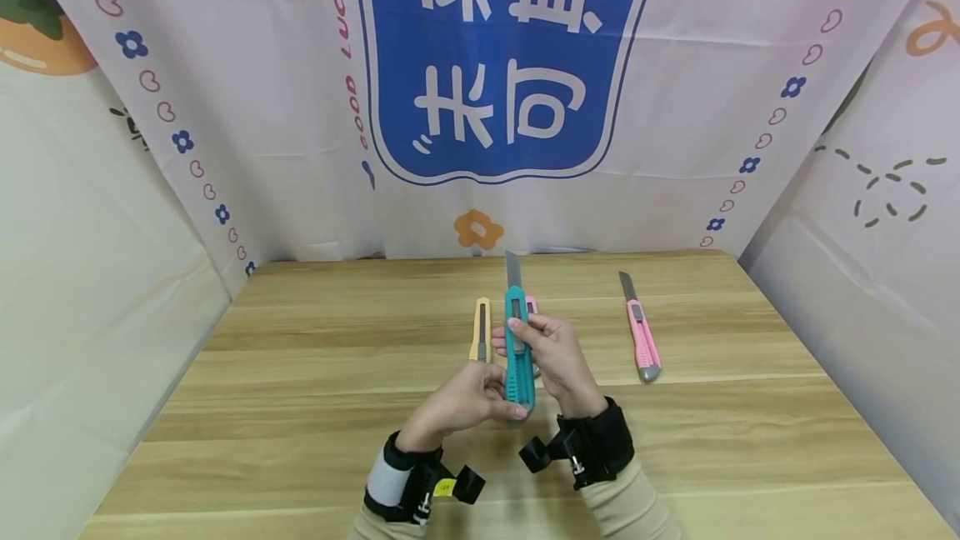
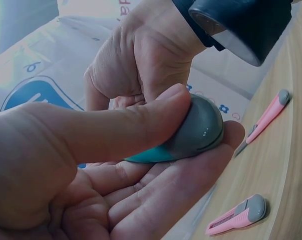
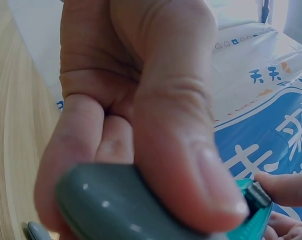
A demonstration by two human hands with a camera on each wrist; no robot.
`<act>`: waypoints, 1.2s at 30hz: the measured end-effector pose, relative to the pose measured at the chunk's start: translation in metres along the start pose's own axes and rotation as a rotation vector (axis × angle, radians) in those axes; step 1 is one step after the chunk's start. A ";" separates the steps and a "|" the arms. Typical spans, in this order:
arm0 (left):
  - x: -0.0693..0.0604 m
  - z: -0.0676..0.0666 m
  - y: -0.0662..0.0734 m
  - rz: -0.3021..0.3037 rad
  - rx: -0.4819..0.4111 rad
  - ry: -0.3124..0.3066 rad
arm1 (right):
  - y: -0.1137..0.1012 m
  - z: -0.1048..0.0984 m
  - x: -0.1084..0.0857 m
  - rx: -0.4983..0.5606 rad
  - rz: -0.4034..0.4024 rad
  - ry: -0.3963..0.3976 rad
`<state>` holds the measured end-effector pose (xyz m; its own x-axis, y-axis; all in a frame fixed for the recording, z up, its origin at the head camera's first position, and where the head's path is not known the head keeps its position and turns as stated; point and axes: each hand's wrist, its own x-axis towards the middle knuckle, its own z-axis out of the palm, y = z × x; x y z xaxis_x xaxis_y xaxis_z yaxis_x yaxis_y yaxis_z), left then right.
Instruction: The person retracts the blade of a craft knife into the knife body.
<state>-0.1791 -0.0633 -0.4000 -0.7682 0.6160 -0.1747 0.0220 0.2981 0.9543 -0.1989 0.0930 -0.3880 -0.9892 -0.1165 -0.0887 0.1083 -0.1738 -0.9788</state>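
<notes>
A teal utility knife is held up in both hands, its grey blade extended toward the back. My left hand pinches the grey butt end between thumb and fingers. Higher on the handle, my right hand grips it with the thumb at the slider; the right wrist view shows this slider close up. Beyond the hands lies a yellow utility knife. A pink utility knife is mostly hidden behind the teal one and the right hand.
Another pink utility knife, blade out, lies to the right on the wooden table. A printed white cloth hangs along the back edge, with pale sheets at both sides. Each wrist wears a black strap with a camera.
</notes>
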 end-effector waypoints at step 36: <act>-0.001 -0.001 0.002 0.024 0.042 0.073 | 0.000 -0.002 0.001 -0.031 0.037 0.012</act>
<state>-0.1791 -0.0643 -0.3981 -0.8117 0.5689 -0.1323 0.0665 0.3151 0.9467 -0.1997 0.0954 -0.3882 -0.9857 -0.1107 -0.1273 0.1422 -0.1387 -0.9801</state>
